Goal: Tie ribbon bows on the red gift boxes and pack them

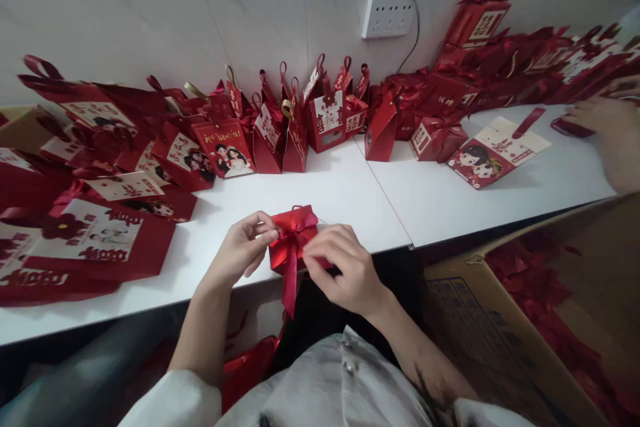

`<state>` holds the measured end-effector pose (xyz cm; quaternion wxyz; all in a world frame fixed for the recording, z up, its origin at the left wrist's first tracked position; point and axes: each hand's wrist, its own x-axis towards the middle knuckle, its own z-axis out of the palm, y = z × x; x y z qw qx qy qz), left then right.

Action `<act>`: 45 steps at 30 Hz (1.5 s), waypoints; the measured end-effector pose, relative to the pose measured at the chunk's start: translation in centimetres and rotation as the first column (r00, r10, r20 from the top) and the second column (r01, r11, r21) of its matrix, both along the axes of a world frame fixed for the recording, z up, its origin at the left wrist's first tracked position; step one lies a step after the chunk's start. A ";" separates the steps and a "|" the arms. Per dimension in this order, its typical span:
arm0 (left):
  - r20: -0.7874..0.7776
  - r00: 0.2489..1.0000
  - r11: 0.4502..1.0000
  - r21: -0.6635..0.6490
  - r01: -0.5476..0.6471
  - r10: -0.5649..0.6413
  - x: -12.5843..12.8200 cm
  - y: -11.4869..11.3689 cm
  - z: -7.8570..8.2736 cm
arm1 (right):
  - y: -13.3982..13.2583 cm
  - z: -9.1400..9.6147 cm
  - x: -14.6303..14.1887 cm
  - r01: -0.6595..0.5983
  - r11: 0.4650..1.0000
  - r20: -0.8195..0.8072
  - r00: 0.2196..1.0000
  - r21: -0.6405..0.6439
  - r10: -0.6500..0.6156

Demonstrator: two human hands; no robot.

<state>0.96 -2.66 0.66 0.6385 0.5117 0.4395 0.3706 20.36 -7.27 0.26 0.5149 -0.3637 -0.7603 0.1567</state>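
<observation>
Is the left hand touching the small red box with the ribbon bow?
Touching. The head view shows the left hand with fingertips pressed against the left edge of the small red box, no gap between them.

Left hand (pixel 243 245) and right hand (pixel 340 265) meet, fingers pinched, wrists bent inward.

1. Even, bright light falls from above; the white table (pixel 450 193) shows no glare.
2. Soft shadows lie beside the red bags (pixel 295 140).
3. Edges bow outward; corners blur, notably the cardboard box (pixel 500 320).
</observation>
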 end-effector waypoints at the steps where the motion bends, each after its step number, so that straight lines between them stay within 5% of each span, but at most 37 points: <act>1: 0.022 1.000 1.000 0.000 -0.009 0.009 0.1 -0.1 0.0 | 0.5 0.0 -0.4 0.050 0.999 0.055 0.997 -0.013 -0.049; 4: 0.083 0.996 1.000 0.003 -0.024 0.023 0.3 -0.2 -0.1 | 2.0 -0.5 -1.8 0.103 0.995 0.169 0.981 -0.016 -0.099; 10: 0.085 0.996 0.998 0.059 -0.019 0.014 0.5 -0.4 -0.4 | 2.8 -1.5 -3.2 0.156 0.987 0.117 0.982 -0.027 -0.152; 14: -0.051 0.992 0.978 0.179 -0.105 0.116 0.3 -0.6 -1.0 | 2.4 -2.0 -3.3 0.199 0.978 0.078 0.978 -0.057 -0.194; 19: -0.270 0.953 0.927 0.374 -0.030 0.140 0.5 -1.4 -1.7 | 1.9 -2.6 -3.7 0.293 0.954 0.038 0.956 -0.066 -0.291; 24: -0.287 0.925 0.875 0.476 -0.089 0.250 1.2 -2.2 -2.1 | 1.9 -2.7 -4.3 0.399 0.916 0.092 0.914 -0.030 -0.395; 28: -0.256 0.924 0.876 0.462 -0.140 0.283 1.2 -2.6 -2.5 | 2.0 -2.6 -4.5 0.435 0.900 0.147 0.890 0.004 -0.431; 35: -0.240 0.953 0.887 0.457 -0.060 0.188 0.9 -2.0 -2.8 | 1.8 -2.7 -4.1 0.393 0.919 0.189 0.903 0.004 -0.387; 45: -0.087 0.980 0.974 0.160 -0.162 0.177 1.2 -1.8 -1.9 | 1.8 -2.7 -4.0 0.360 0.928 0.091 0.932 -0.100 -0.352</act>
